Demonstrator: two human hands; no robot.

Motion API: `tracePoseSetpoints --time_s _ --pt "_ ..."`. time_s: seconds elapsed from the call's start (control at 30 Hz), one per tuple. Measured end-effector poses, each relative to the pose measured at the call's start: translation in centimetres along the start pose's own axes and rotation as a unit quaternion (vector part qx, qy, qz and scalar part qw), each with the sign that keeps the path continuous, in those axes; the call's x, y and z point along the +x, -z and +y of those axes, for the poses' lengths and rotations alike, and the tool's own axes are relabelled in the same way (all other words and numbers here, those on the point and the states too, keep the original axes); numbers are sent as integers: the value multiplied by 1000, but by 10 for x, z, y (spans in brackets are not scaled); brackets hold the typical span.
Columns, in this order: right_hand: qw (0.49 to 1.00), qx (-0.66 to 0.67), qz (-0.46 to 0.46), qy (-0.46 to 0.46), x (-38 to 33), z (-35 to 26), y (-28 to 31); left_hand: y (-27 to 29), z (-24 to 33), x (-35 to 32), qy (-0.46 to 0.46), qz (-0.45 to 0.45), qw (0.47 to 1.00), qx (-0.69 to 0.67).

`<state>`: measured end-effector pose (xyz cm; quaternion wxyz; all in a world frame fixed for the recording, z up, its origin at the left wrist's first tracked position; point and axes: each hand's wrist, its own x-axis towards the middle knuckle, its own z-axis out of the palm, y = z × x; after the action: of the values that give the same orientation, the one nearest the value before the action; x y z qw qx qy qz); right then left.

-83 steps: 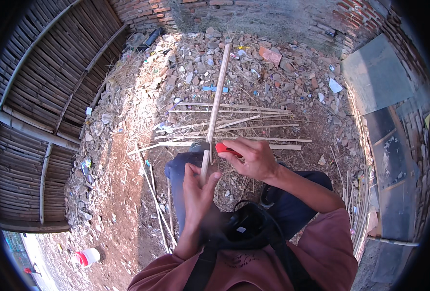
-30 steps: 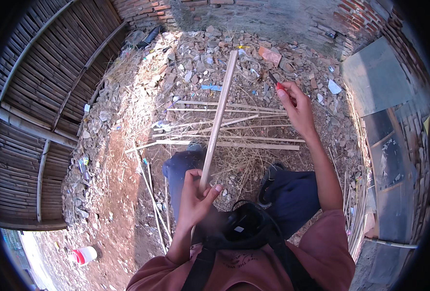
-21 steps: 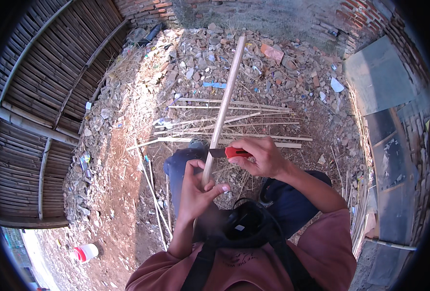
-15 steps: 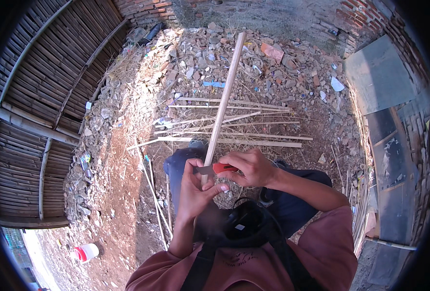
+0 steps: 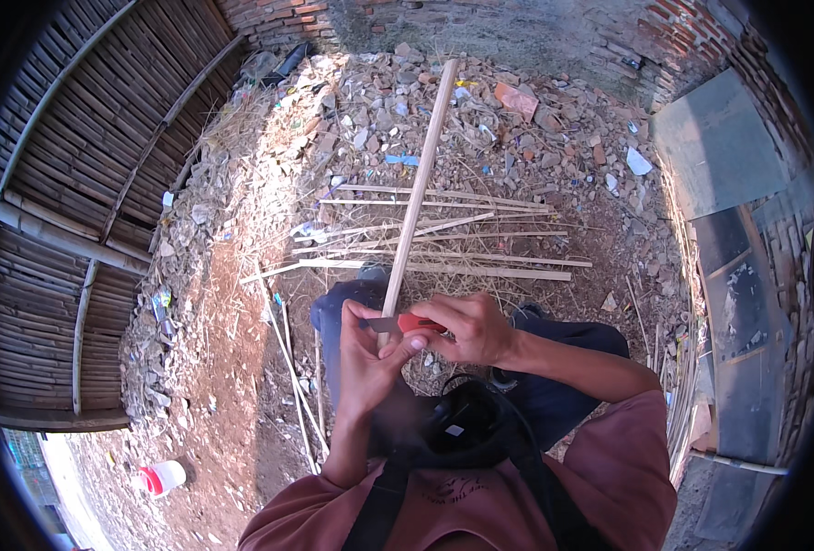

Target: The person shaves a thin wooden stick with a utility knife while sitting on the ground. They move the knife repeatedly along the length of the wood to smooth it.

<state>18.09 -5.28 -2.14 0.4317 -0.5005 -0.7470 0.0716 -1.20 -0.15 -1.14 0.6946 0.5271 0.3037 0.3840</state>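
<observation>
A long pale wooden strip points away from me, its near end gripped by my left hand. My right hand is closed around the red handle of a utility knife. The knife's grey blade lies across the strip near its lower end, close to my left fingertips. My left thumb reaches toward the right fingers beneath the knife. Part of the strip's near end is hidden by my left fingers.
Several thin wooden strips lie on the ground beyond my knees. Rubble covers the far ground below a brick wall. A bamboo fence stands at left, near a red-and-white container. Dark panels lean at right.
The far end of the wooden strip has swung slightly left. My right hand and the knife have shifted a little left, the blade still across the strip.
</observation>
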Motion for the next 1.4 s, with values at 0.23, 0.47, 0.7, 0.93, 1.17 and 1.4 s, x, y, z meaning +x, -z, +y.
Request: tracePoseSetpoints --time_s 0.23,0.47,0.7,0.93,1.17,1.4 --pt "999 -16 14 -31 -1 -3 0 -2 -1 2 0 13 1000 6" --pt "999 -20 28 -35 3 5 3 -3 -3 2 22 23 999 27" --pt "998 -24 38 -33 14 9 14 -1 3 1 58 -2 993 99" --pt "998 -42 37 -40 21 16 26 3 4 -2 32 -35 991 121" --pt "980 -23 150 -128 42 62 74 7 -3 -29 144 -93 983 71" --pt "937 14 273 -219 35 105 111 13 -6 -41 142 -105 979 104"
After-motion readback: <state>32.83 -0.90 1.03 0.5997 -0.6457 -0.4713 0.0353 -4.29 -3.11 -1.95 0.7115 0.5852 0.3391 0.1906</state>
